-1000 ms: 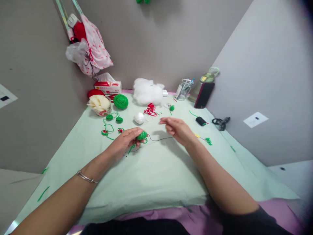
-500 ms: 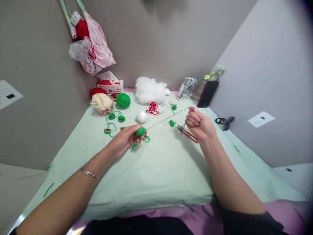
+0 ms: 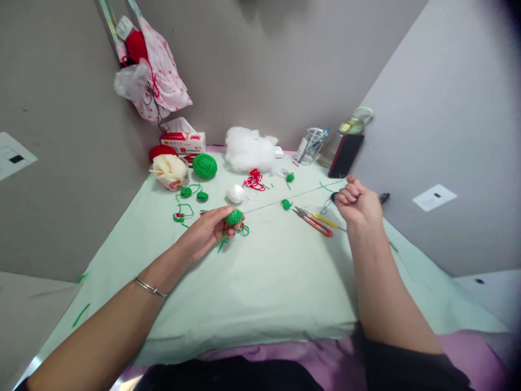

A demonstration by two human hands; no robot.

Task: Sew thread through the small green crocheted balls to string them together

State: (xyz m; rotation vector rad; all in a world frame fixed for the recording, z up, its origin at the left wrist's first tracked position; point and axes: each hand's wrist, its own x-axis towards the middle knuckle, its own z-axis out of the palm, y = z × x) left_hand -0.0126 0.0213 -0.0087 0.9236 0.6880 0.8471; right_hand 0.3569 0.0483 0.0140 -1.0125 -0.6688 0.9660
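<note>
Orange snips [image 3: 319,226] and a yellow-handled tool [image 3: 325,220] lay on the near side of a dark thread [image 3: 293,199], with a small green yarn bundle [image 3: 286,205] by their tips. A white ball [image 3: 235,193] sat just beyond the green knitted piece [image 3: 234,218], which the left hand [image 3: 209,228] pinched between thumb and fingers. The right hand [image 3: 359,206], raised with fingers curled into a fist, gripped the taut thread near the phone [image 3: 345,156]. Bare cloth [image 3: 260,293] stretched between the forearms to the table's near edge.
</note>
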